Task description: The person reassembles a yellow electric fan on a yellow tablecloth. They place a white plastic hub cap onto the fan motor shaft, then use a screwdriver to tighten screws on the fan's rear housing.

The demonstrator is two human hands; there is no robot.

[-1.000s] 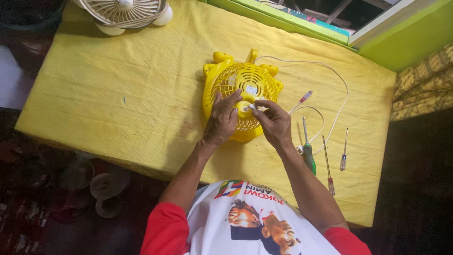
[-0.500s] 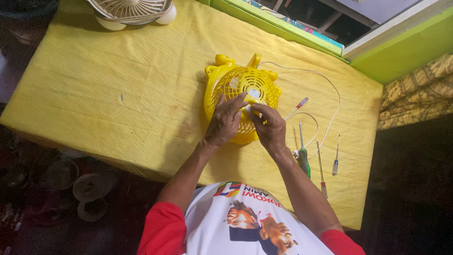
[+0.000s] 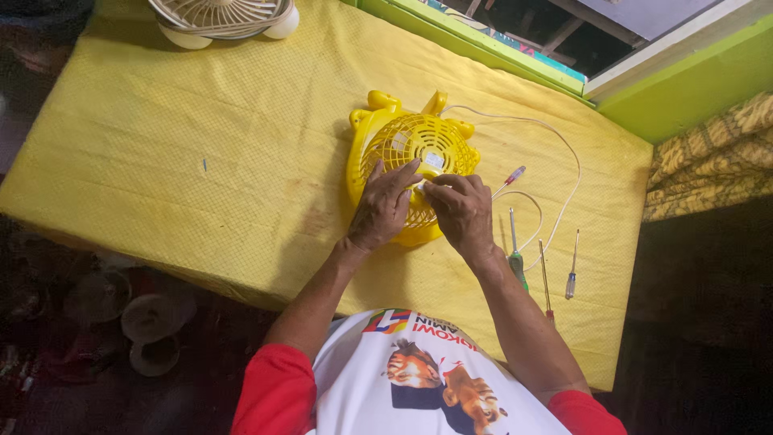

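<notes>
A yellow-covered table fills the frame. Just right of centre lies the yellow fan, grille up. The left hand presses flat, steadying it; the right hand seems to pinch something small at the hub. Screwdrivers wait at right.

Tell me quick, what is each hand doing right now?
Left hand: open, fingers spread flat on the round yellow plastic fan.
Right hand: fingertips pinching something small at the fan's hub; cannot tell what.
</notes>
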